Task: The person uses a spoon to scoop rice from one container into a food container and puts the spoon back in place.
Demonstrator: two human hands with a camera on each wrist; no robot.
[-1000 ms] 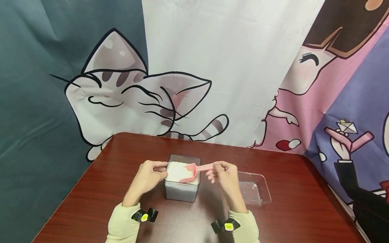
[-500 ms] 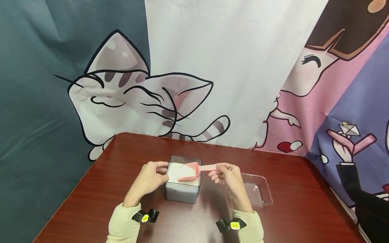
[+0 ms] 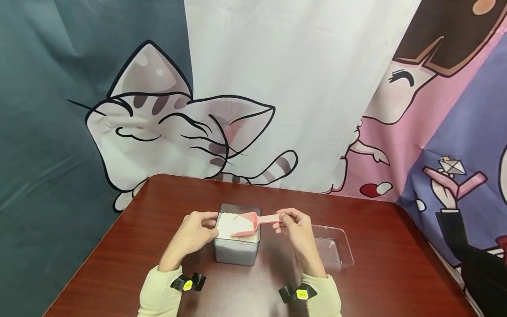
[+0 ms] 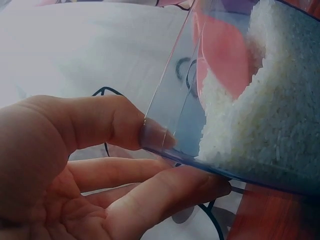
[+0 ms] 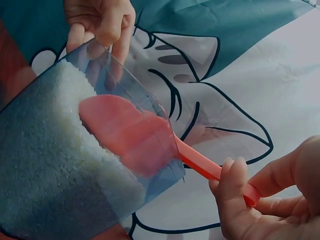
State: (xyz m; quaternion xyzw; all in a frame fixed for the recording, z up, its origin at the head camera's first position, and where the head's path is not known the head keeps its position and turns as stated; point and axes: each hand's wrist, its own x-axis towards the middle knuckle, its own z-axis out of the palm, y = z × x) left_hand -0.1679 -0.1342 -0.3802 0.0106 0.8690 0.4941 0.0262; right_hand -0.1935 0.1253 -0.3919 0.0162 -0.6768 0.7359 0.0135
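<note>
Even, bright light fills the head view; glare pales the worktop (image 3: 380, 268) toward its near edge, and a soft shadow falls right of the container (image 3: 235, 252). Both wrist views are dimmer and hazy, the backdrop (image 4: 75, 45) washing out.

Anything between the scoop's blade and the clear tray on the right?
Yes: the right wall of the box stands beside the blade of the scoop, whose handle crosses the rim, and in the head view the right hand, pinching that handle, is between box and tray. Nothing else visible.
</note>
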